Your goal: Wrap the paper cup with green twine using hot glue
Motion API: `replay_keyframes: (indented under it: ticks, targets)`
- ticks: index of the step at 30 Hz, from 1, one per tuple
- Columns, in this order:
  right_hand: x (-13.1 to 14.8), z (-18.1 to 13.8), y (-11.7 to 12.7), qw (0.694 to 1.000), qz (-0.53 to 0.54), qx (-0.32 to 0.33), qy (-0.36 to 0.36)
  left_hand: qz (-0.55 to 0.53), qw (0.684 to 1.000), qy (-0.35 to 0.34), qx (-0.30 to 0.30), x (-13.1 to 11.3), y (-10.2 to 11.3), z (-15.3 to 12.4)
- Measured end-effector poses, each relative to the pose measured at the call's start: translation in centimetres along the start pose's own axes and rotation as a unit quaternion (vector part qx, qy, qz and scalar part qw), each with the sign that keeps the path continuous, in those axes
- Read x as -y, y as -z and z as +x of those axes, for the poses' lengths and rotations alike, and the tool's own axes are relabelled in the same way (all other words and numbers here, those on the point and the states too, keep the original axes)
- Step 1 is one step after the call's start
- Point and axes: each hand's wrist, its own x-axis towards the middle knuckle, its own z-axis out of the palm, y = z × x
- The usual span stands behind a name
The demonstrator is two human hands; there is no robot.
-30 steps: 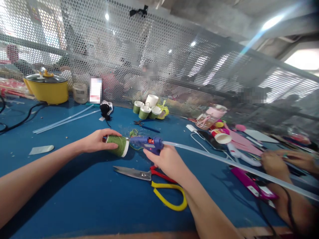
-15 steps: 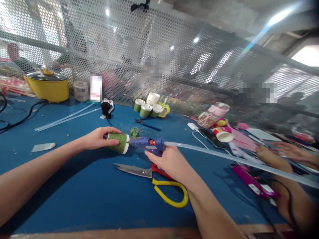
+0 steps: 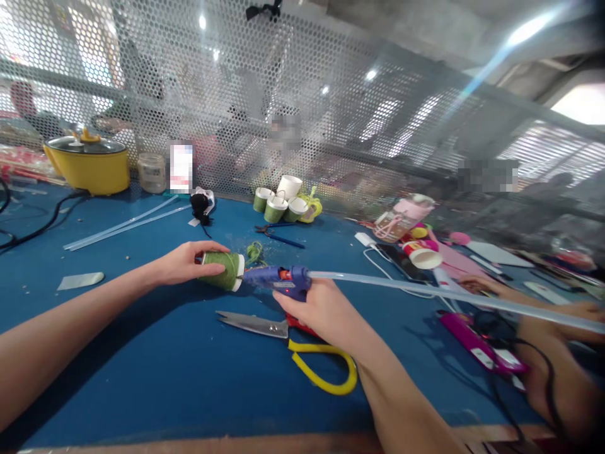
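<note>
My left hand (image 3: 182, 263) grips a paper cup wrapped in green yarn (image 3: 223, 270), lying on its side on the blue table (image 3: 155, 353). My right hand (image 3: 317, 309) holds a blue hot glue gun (image 3: 278, 279) with its nozzle at the cup's white rim. A long clear glue stick (image 3: 439, 295) runs out of the gun's back toward the right. Loose green yarn (image 3: 254, 253) lies just behind the cup.
Scissors with red and yellow handles (image 3: 293, 343) lie under my right wrist. Several green-wrapped cups (image 3: 281, 205) stand by the mesh wall. A yellow pot (image 3: 89, 164), glue sticks (image 3: 125, 224) and cables sit far left. Another person's hands (image 3: 558, 315) work at the cluttered right side.
The glue gun's nozzle has shifted slightly left, closer to the cup's rim. The other person's hands at the right have moved.
</note>
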Motion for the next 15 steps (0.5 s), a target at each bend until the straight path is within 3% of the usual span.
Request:
replay_keyframes:
  ticks: [5, 15]
  targets:
    - [-0.1, 0.4, 0.0, 0.998, -0.019, -0.053, -0.001, 0.012, 1.0, -0.013, -0.003, 0.0, 0.0, 0.0]
    - [-0.3, 1.2, -0.4, 0.997, 0.034, -0.054, -0.033, 0.01, 1.0, -0.017, 0.0, -0.2, 0.0, -0.1]
